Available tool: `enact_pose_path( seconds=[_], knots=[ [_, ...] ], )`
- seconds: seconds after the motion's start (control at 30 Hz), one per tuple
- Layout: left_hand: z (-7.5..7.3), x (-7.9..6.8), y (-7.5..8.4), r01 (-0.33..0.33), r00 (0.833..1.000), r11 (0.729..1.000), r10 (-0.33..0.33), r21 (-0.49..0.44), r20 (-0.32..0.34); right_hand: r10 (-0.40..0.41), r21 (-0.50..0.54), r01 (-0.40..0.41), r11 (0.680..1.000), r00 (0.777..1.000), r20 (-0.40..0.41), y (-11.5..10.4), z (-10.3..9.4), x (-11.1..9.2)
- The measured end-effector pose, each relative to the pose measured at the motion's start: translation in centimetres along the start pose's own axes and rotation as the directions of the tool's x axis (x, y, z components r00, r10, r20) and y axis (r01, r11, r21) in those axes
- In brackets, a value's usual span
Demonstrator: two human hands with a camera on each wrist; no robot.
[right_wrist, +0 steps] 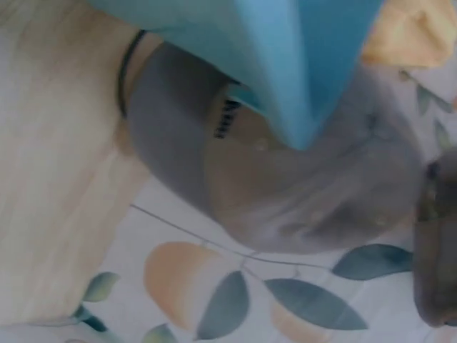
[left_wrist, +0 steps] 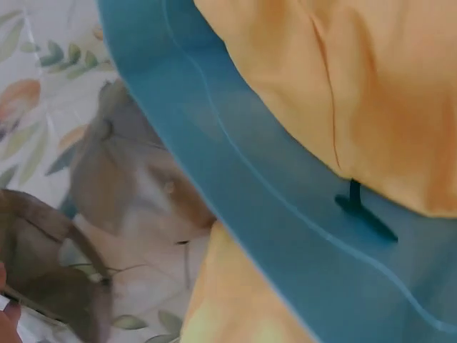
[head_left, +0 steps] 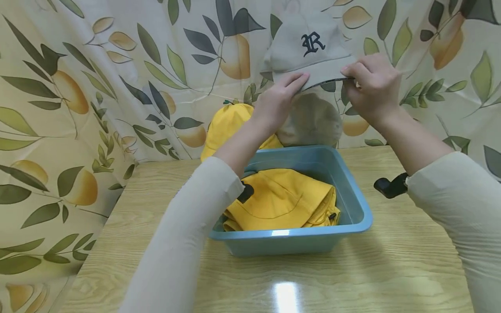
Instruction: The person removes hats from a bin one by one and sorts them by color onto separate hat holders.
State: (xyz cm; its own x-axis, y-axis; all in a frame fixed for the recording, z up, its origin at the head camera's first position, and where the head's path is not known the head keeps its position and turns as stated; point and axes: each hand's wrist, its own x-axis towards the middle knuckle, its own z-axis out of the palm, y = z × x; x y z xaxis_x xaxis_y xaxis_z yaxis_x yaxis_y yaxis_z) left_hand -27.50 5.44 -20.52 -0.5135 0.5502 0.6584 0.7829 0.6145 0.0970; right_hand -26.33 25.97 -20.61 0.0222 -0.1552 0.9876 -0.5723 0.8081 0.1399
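Because the lettered cap (head_left: 309, 41) is held up by its brim alone, its crown hangs free and the dark letter on the front faces back toward the wearer of the pale sleeves (head_left: 442, 195). From where I stand, the left grip (head_left: 275, 102) pinches the near edge of that brim at one side, and the right grip (head_left: 372, 84) pinches its other end, thumb on top and fingers curled beneath. Two holding points, I'd judge, keep so soft a thing from twisting, and leave the front of it uncovered. It is up in the air beyond the blue basin (head_left: 282, 245), before the leaf-patterned cloth (head_left: 117, 87); whether it brushes the cloth I cannot tell.

Just below it, a grey cap (head_left: 311, 119) sits behind the basin, its lower part hidden by the rim in the head view; the right wrist view shows dark lettering on it. Beside that, partly behind the left forearm, is a yellow hat (head_left: 225, 128), probably propped by the cloth at its back. A folded yellow hat (head_left: 282, 195) lies inside the basin, whose walls seem to keep the loose fabric gathered. The basin itself rests flat on the wooden surface (head_left: 391, 269).
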Motion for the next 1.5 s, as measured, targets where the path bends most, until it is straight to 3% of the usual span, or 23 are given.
enact_pose_path(
  seconds=[0.2, 0.4, 0.57, 0.77, 1.0, 1.1, 1.33, 1.4, 1.5],
  knots=[
    [2.8, 0.2, -0.7, 0.013, 1.000, 0.998, -0.012, 0.057, -0.017, -0.023, -0.044, 0.025, 0.999, 0.999, 0.033, 1.6, 0.7, -1.9],
    [5.1, -0.8, -0.8, -0.013, 0.997, 0.998, 0.009, 0.063, 0.072, -0.107, -0.075, 0.116, 0.990, 0.987, 0.120, 2.6, 0.3, -3.9],
    [6.3, -1.9, -0.6, -0.041, 0.994, 0.995, 0.033, 0.086, 0.100, -0.108, -0.055, 0.119, 0.991, 0.979, 0.172, 2.7, 0.0, -5.7],
    [6.6, -2.8, -0.2, -0.059, 0.978, 0.992, 0.035, 0.112, 0.204, -0.100, -0.017, 0.107, 0.994, 0.964, 0.247, 2.5, -1.1, -7.3],
    [5.6, -3.4, 0.3, -0.121, 0.971, 0.983, 0.088, 0.138, 0.223, -0.060, -0.021, 0.069, 0.997, 0.954, 0.295, 1.6, -2.2, -8.3],
    [5.2, -3.6, 0.6, -0.152, 0.957, 0.980, 0.114, 0.130, 0.267, -0.050, -0.014, 0.058, 0.998, 0.936, 0.349, 1.2, -3.0, -8.6],
    [5.0, -4.3, 1.5, -0.206, 0.898, 0.970, 0.136, 0.126, 0.418, -0.056, 0.045, 0.042, 0.998, 0.913, 0.404, 0.5, -4.5, -10.0],
    [5.1, -4.5, 1.6, -0.216, 0.884, 0.970, 0.147, 0.108, 0.443, -0.063, 0.073, 0.035, 0.997, 0.901, 0.428, 0.3, -4.8, -10.6],
    [5.1, -5.0, 1.7, -0.215, 0.851, 0.975, 0.157, 0.059, 0.502, -0.070, 0.107, 0.021, 0.994, 0.878, 0.474, 0.0, -5.3, -11.5]
  ],
)
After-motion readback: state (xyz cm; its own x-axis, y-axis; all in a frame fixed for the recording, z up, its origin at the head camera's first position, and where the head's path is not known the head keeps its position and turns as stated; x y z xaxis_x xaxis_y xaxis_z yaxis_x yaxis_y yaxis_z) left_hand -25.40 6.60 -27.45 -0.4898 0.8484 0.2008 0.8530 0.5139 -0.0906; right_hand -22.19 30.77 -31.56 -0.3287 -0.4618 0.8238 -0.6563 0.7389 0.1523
